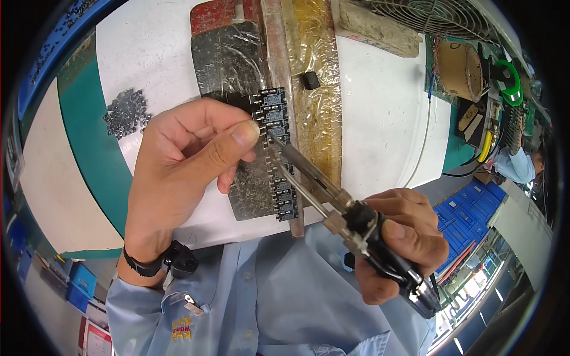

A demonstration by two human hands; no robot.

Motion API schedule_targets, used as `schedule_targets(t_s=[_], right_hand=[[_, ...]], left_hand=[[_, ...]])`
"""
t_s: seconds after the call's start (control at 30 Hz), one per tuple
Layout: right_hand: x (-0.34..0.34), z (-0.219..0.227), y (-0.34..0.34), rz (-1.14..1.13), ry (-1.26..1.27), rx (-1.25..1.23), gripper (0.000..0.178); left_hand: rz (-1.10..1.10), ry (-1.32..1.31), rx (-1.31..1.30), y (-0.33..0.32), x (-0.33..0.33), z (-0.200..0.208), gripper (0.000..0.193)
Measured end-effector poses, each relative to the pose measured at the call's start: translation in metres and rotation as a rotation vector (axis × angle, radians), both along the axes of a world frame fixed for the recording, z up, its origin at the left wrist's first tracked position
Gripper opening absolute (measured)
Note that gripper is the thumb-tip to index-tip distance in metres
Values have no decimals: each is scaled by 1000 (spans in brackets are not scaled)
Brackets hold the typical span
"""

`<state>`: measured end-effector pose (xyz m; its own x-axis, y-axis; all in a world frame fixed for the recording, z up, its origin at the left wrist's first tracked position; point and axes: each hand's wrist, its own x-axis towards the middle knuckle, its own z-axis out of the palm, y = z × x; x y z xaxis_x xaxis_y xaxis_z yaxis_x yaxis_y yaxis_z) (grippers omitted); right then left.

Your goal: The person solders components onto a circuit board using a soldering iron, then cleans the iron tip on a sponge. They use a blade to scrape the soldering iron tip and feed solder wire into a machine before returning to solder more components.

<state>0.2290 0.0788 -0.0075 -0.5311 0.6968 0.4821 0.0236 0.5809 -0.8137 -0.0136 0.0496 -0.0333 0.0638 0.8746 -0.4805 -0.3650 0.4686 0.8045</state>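
My right hand grips the black handle of a soldering gun. Its metal tip and a thin curved tube beside it reach up and left to a row of small black components with metal terminals. The row runs along the edge of a narrow bar on a worn, tape-covered jig. My left hand is closed in a pinch at the row's left side, just beside the tip. Whatever lies between the thumb and finger is hidden.
A heap of small metal pieces lies on the white sheet at left. One black block rests on the jig. Behind are a wooden bar and a fan grille. At right stand a green spool and blue crates.
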Motion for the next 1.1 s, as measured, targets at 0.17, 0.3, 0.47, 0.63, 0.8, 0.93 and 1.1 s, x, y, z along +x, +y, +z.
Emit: schedule_targets(t_s=[0.17, 0.3, 0.47, 0.63, 0.8, 0.93, 1.1], right_hand=[[4, -1, -2, 2, 34, -20, 63], [7, -5, -5, -13, 17, -3, 61], [14, -11, -7, -70, 35, 44, 56], [16, -13, -16, -110, 70, -1, 55], [21, -15, -23, -215, 45, -40, 55], [39, -16, -27, -241, -25, -155, 54], [37, -32, -13, -351, -97, 85, 53]], left_hand=[[-12, 1, 15, 0, 0, 2, 16], [-8, -3, 1, -2, 1, 1, 14], [-18, 18, 4, -3, 0, -1, 17], [29, -2, 0, -2, -1, -1, 25], [51, -29, 17, -1, -1, -2, 32], [29, 12, 31, 0, 4, -5, 32], [179, 138, 24, -7, 2, -11, 25]])
